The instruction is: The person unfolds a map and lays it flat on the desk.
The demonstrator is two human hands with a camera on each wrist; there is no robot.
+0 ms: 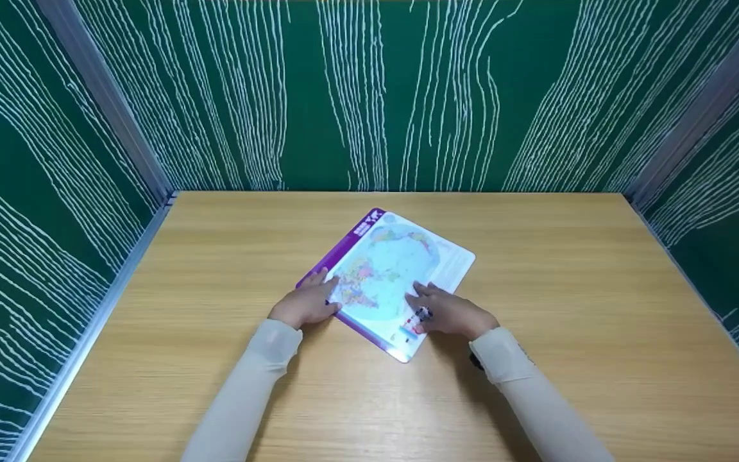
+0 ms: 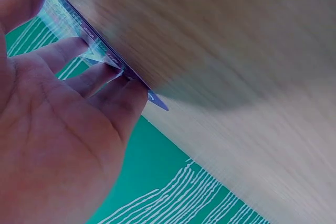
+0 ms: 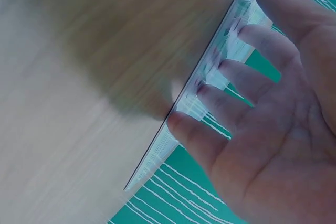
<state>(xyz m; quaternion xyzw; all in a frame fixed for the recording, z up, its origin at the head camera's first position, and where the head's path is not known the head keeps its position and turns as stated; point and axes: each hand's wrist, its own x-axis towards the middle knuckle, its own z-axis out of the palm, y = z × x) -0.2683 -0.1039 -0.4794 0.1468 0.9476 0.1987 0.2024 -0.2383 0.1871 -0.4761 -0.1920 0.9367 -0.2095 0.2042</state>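
A thin glossy world map sheet (image 1: 389, 276) with a purple border lies turned at an angle on the wooden table. My left hand (image 1: 308, 300) rests on its left corner, fingers spread over the purple strip. In the left wrist view, the fingertips of that left hand (image 2: 63, 114) touch the sheet's top near its edge. On the lower right edge lies my right hand (image 1: 450, 313), fingers reaching onto the printed face. The right wrist view has the right hand (image 3: 273, 114) with fingertips spaced along the map (image 3: 231, 40), which is seen nearly edge-on.
The wooden table (image 1: 575, 276) extends around the map on all sides. Green panels (image 1: 305, 96) with wavy white lines enclose its back and both sides, joined by grey metal posts (image 1: 110, 96) at the corners. A dark band (image 1: 476, 360) shows at the right wrist.
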